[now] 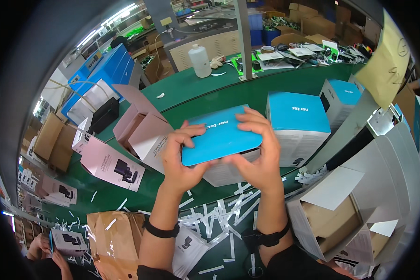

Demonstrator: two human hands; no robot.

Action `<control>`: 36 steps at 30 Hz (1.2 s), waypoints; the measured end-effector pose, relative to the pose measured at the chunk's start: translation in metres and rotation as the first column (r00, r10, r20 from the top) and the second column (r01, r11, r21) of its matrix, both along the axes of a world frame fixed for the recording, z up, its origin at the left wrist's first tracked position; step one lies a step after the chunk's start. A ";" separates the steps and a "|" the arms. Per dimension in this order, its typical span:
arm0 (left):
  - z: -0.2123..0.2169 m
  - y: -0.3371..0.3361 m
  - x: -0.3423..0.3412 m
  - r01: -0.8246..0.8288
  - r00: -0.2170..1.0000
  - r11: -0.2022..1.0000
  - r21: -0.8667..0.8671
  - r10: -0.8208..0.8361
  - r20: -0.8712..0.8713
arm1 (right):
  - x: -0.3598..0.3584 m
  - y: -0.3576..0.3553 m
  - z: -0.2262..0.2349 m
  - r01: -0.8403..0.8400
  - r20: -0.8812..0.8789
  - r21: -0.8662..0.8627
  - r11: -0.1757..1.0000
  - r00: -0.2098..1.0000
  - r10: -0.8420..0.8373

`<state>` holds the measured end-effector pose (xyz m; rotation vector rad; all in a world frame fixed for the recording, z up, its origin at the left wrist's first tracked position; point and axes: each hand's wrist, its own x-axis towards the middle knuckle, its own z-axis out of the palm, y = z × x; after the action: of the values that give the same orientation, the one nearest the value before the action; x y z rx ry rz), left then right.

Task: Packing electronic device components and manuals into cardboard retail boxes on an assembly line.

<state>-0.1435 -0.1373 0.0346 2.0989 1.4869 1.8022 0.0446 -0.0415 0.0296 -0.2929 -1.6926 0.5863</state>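
Note:
In the middle stands a carton with a grey-white body [228, 175] and a bright blue top flap [221, 140] whose front edge has rounded corners. My left hand [182, 156] grips the flap's left end, fingers bent over the top and thumb at the front edge. At the other end my right hand [261, 151] holds it the same way, with its thumb under the front edge. The flap's front edge is raised from the body. Just right of my right hand is a closed blue-topped carton [297, 114]. A pink carton [147, 133] with raised flaps stands near my left hand.
White paper strips [219, 217] litter the green bench [186, 93]. A brown paper package [114, 238] and printed sheets [187, 247] lie in front. Open cartons [329, 224] stand at right, a white bottle [199, 60] behind. Another person's hands [44, 247] hold a carton at lower left.

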 end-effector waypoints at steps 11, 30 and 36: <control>-0.012 -0.002 0.002 0.143 0.943 0.990 -0.002 -0.136 0.303 | -0.003 -0.004 -0.007 -0.299 -0.108 -0.116 0.947 0.952 0.288; 0.003 0.004 -0.010 0.162 0.886 0.982 -0.092 -0.104 0.453 | -0.018 -0.019 -0.011 -0.180 -0.348 -0.222 0.958 0.933 0.095; -0.003 -0.005 0.007 0.002 1.000 0.999 -0.046 -0.003 -0.014 | -0.001 -0.006 -0.028 -0.146 -0.342 -0.131 0.981 0.935 0.094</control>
<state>-0.1365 -0.1422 0.0320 2.0952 1.5133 1.7388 0.0441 -0.0475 0.0016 -0.1871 -1.3448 0.8132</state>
